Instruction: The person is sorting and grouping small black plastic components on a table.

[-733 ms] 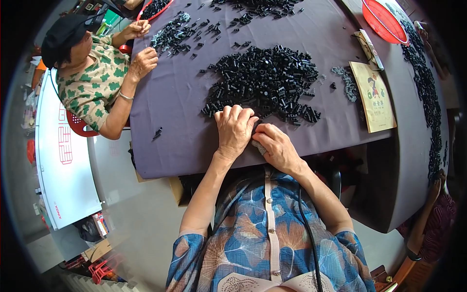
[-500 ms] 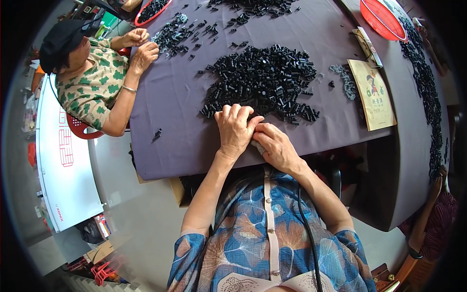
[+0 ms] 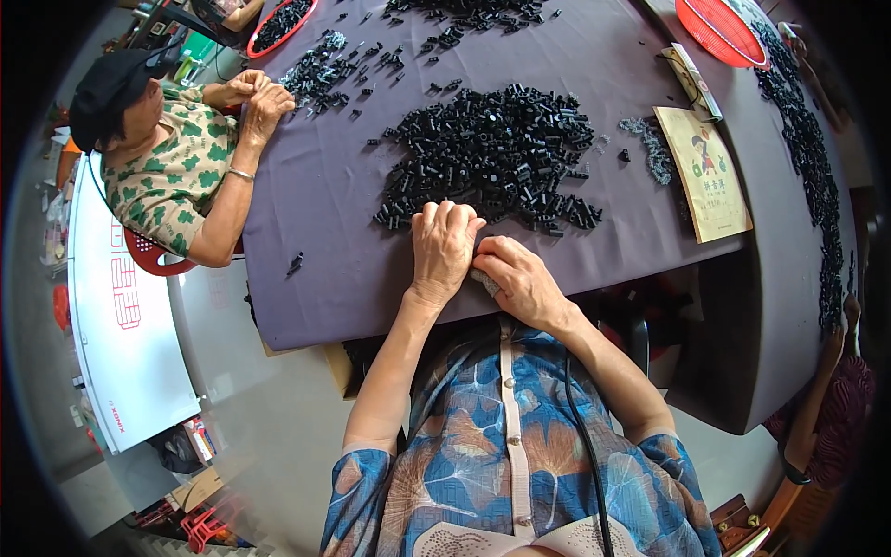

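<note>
A broad heap of small black cylindrical parts (image 3: pixel 492 153) lies on the table before me. At its near edge is my left hand (image 3: pixel 443 249), fingers curled and drawn together; whatever is in them is hidden. Close beside it, just inside the table's front edge, my right hand (image 3: pixel 522 280) is closed too. A greyish, rough-looking bundle (image 3: pixel 484 282) shows under its fingers, partly covered, and its kind cannot be made out. Thumb and fingertips of the two hands are close together.
The table has a grey cloth (image 3: pixel 325 213). Right of the heap lie clear small pieces (image 3: pixel 657 156), a yellow booklet (image 3: pixel 703 176) and a red basket (image 3: pixel 719 32). At left, a person (image 3: pixel 176 176) handles parts beside another red basket (image 3: pixel 278 30). Black parts (image 3: pixel 803 158) line the far right.
My hands have drawn slightly apart, the left thumb coming away from the right hand. The whole view has shifted a little.
</note>
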Tool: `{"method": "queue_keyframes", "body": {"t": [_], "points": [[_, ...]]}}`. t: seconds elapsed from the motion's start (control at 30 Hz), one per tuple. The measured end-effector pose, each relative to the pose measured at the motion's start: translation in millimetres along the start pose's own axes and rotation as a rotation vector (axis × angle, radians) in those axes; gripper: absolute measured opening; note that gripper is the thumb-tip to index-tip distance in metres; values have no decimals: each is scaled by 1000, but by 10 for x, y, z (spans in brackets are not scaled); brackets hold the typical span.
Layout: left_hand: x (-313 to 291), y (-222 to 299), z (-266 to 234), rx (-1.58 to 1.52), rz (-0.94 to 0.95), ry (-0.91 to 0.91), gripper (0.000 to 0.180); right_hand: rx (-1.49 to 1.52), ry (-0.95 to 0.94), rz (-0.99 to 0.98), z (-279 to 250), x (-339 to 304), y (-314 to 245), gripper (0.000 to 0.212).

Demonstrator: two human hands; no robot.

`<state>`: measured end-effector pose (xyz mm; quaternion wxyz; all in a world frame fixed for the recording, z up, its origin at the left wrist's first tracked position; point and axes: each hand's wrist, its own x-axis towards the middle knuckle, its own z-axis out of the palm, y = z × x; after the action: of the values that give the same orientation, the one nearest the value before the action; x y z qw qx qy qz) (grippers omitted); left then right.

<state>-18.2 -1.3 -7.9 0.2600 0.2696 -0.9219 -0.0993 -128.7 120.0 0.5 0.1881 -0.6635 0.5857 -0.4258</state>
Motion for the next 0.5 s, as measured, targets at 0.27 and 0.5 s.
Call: {"method": "queue_keyframes", "body": {"t": [0.27, 0.5], "points": [[47, -23, 14, -4, 88, -68, 21, 5, 29, -4, 22, -23, 32, 41], [57, -30, -30, -40, 99, -33, 17, -7, 51, 9, 22, -53, 41, 45]]}}
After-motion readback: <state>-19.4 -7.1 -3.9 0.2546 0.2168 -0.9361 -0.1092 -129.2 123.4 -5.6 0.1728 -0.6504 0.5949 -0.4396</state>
